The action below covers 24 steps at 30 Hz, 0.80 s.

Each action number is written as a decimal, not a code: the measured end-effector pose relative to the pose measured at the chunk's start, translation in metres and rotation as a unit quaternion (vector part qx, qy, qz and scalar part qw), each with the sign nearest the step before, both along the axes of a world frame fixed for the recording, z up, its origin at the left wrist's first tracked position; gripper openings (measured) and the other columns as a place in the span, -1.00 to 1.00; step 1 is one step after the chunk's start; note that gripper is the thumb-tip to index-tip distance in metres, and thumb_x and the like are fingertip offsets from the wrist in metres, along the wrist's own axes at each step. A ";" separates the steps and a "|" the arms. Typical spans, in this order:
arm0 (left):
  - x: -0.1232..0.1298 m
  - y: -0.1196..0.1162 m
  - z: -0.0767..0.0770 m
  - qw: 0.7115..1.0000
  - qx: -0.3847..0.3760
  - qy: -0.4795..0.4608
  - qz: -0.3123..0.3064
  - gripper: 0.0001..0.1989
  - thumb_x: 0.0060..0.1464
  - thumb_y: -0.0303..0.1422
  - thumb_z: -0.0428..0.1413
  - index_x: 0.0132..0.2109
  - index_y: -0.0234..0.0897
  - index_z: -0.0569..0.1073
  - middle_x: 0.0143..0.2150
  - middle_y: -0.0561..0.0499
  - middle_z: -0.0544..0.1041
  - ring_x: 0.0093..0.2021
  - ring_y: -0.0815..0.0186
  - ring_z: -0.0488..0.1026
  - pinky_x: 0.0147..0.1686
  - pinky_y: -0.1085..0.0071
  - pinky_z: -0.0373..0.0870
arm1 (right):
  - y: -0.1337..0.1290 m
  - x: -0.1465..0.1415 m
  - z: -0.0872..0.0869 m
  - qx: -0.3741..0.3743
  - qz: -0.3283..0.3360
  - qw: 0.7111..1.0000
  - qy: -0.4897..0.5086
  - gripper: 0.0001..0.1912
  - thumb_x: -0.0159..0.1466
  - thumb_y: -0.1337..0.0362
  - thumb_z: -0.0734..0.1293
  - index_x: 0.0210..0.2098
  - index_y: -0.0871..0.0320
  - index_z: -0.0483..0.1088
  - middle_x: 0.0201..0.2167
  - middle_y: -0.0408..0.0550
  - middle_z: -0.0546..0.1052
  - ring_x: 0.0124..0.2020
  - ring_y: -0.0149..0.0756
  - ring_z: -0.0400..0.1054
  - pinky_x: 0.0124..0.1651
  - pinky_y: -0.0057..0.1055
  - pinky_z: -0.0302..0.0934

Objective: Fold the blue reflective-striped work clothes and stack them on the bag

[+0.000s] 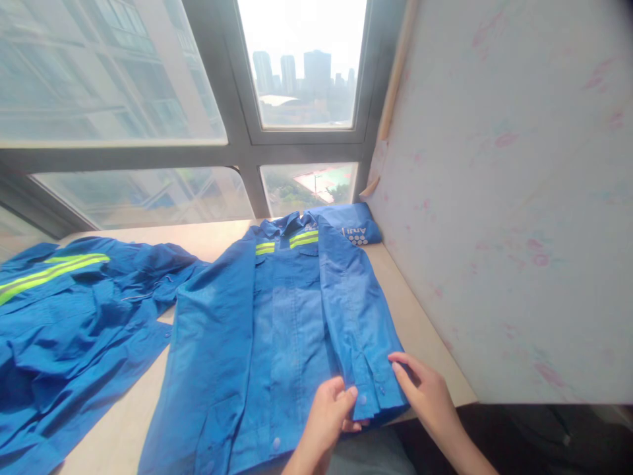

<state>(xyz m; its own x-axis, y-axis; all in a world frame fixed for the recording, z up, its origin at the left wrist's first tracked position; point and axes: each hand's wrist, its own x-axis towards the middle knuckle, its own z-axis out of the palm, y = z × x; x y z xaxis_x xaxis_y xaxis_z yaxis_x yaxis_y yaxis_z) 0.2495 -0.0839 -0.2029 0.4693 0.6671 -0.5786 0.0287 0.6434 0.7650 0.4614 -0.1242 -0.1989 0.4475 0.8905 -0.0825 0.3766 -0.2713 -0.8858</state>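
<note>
A blue work jacket (287, 316) with yellow-green reflective stripes lies front up, its collar toward the window. Both sleeves are laid down over its front. Low on the jacket, my left hand (330, 412) is closed on the cuff of the right-hand sleeve (351, 316), thumb on top and the other fingers partly hidden under the cloth. My right hand (425, 389) pinches the outer edge of the same sleeve's end between thumb and forefinger.
Another blue jacket (84, 330) lies crumpled to the left. Behind the collar sits a folded blue garment (368, 224) with white lettering. The pale ledge (435, 330) meets a flowered wall (519, 198) on the right and grey-framed windows (306, 152) at the back.
</note>
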 end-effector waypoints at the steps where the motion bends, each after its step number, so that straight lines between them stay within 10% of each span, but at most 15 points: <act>1: 0.002 -0.003 -0.006 1.000 0.006 0.013 0.001 -0.34 -0.19 0.21 0.29 -0.21 -0.26 0.35 -0.46 0.02 0.53 -0.51 0.30 0.49 -0.48 0.44 0.37 | -0.003 0.003 -0.008 -0.025 0.008 1.000 -0.008 -0.68 0.15 -0.05 0.37 -0.29 -0.01 0.62 -0.19 0.04 0.66 -0.08 0.08 0.54 0.07 -0.07 0.40; 6: 0.007 -0.011 -0.025 0.999 0.004 0.040 0.012 -0.36 -0.12 0.22 0.22 -0.18 -0.18 0.22 -0.51 0.09 0.52 -0.54 0.28 0.50 -0.51 0.42 0.38 | -0.009 0.014 -0.036 -0.052 0.040 0.997 -0.035 -0.68 0.11 0.03 0.34 -0.24 -0.01 0.62 -0.16 0.03 0.66 -0.09 0.08 0.54 0.05 -0.05 0.39; 16: 0.010 -0.010 -0.014 0.972 0.138 0.162 -0.096 -0.74 0.16 -0.12 -0.02 -0.37 -0.18 0.29 -0.56 -0.03 0.55 -0.57 0.23 0.49 -0.55 0.43 0.24 | -0.008 0.028 -0.023 -0.074 0.121 0.978 -0.154 -0.71 0.22 0.10 0.28 -0.18 -0.03 0.60 -0.15 0.03 0.63 -0.10 0.00 0.53 -0.02 -0.13 0.36; 24: -0.004 -0.003 0.014 0.872 0.319 0.329 -0.173 -0.69 0.18 -0.20 0.07 -0.48 -0.21 0.46 -0.47 -0.12 0.58 -0.34 0.06 0.57 -0.27 0.28 0.35 | 0.038 0.031 -0.012 -0.002 0.144 0.957 -0.254 -0.78 0.26 0.13 0.29 -0.27 0.03 0.57 -0.14 0.12 0.54 -0.04 0.02 0.44 0.13 -0.05 0.29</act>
